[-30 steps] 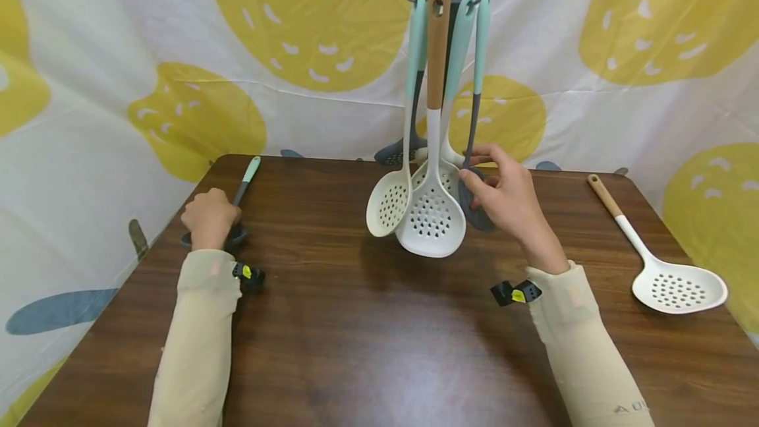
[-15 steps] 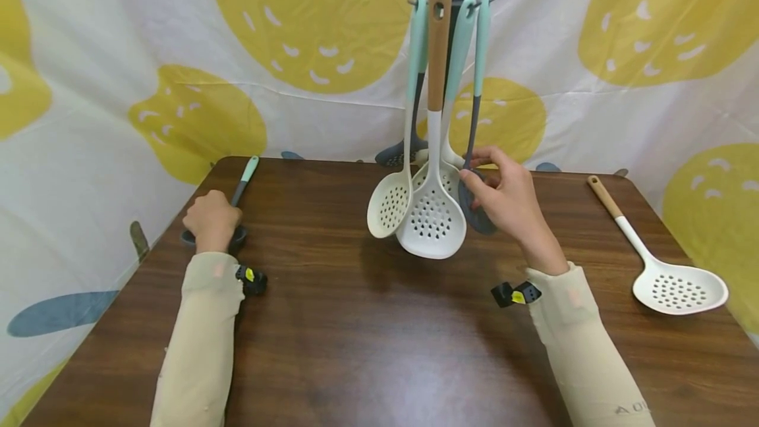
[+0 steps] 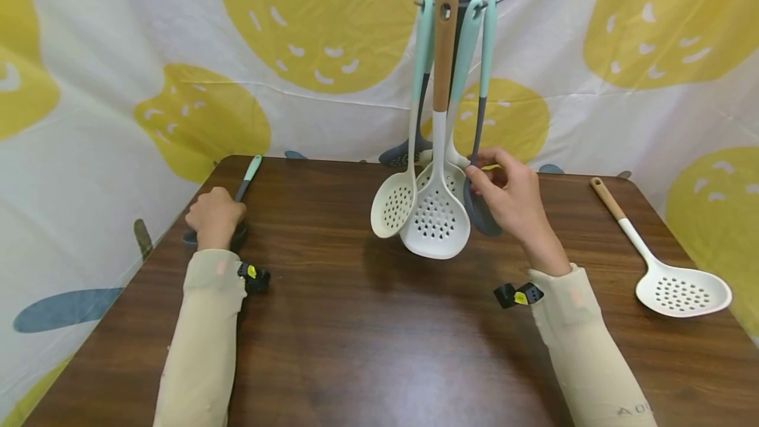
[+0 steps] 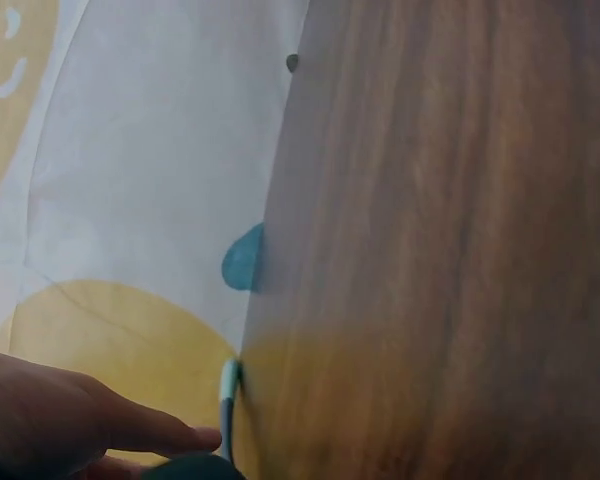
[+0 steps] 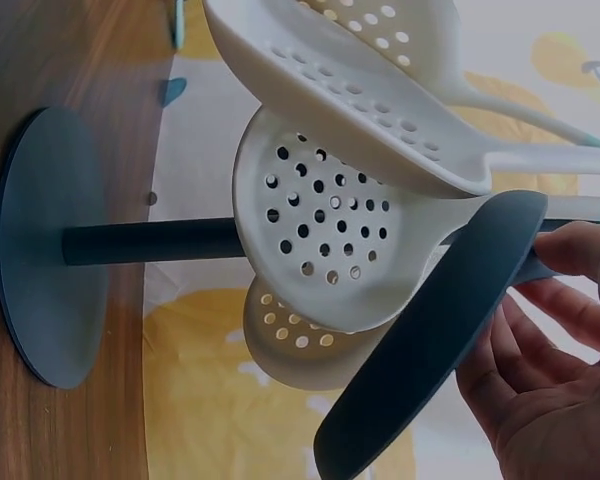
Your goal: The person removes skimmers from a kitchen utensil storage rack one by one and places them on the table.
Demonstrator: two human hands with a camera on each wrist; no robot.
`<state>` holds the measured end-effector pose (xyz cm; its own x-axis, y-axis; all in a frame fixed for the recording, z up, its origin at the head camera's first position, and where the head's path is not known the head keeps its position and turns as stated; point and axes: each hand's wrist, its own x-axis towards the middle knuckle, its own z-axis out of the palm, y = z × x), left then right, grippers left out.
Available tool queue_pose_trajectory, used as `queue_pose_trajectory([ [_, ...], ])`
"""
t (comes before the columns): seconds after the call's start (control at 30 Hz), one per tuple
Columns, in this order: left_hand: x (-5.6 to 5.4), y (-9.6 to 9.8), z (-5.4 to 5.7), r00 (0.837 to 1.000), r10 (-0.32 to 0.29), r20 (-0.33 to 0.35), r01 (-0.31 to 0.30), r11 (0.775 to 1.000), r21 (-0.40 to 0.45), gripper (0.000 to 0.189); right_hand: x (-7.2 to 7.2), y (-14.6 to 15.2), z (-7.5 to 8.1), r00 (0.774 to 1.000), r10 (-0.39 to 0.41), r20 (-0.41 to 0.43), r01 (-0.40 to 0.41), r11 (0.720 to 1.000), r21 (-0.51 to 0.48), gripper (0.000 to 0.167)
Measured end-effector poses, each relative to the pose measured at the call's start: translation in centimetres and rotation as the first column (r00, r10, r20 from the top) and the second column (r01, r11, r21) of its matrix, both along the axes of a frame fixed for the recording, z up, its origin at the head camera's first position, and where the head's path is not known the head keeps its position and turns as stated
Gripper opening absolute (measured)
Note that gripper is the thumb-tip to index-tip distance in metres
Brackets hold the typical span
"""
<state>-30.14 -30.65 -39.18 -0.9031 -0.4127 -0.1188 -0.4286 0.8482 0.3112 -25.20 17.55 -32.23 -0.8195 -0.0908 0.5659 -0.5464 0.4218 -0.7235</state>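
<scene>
My right hand [image 3: 511, 199] pinches the neck of a dark grey kitchen utensil [image 3: 481, 213] with a mint handle, hanging on a rack. In the right wrist view its broad head [image 5: 430, 340] is seen nearly edge-on, so its exact kind cannot be told. White skimmers hang beside it, the front skimmer [image 3: 435, 223] having a wooden handle. At the table's left, my left hand [image 3: 215, 216] curls over the head of another dark utensil [image 3: 240, 236] with a mint handle tip. Its fingers reach the neck in the left wrist view; the grip is mostly hidden.
A white skimmer [image 3: 682, 290] with a wooden handle lies on the brown table [image 3: 356, 348] at the right. The rack's round dark base [image 5: 50, 250] and post [image 5: 150, 242] show in the right wrist view. A patterned cloth [image 3: 332, 117] hangs behind.
My right thumb and fingers have drawn closer together on the hanging dark utensil's neck. The head view has shifted slightly; the left hand stays over its utensil.
</scene>
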Motion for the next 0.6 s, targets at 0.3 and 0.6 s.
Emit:
queue_pose_trajectory([
  [0.3,0.1,1.7,1.3,0.994,-0.067,-0.091,0.066,0.998,-0.016,0.039,0.0,0.4,0.3,0.997,-0.040,-0.069,0.041,0.999,0.008,0.019],
  [0.6,0.1,5.7,2.5,0.909,-0.263,-0.324,0.272,0.962,-0.019,0.048,0.1,1.3,1.0,0.996,-0.055,-0.067,0.054,0.998,-0.019,0.019],
])
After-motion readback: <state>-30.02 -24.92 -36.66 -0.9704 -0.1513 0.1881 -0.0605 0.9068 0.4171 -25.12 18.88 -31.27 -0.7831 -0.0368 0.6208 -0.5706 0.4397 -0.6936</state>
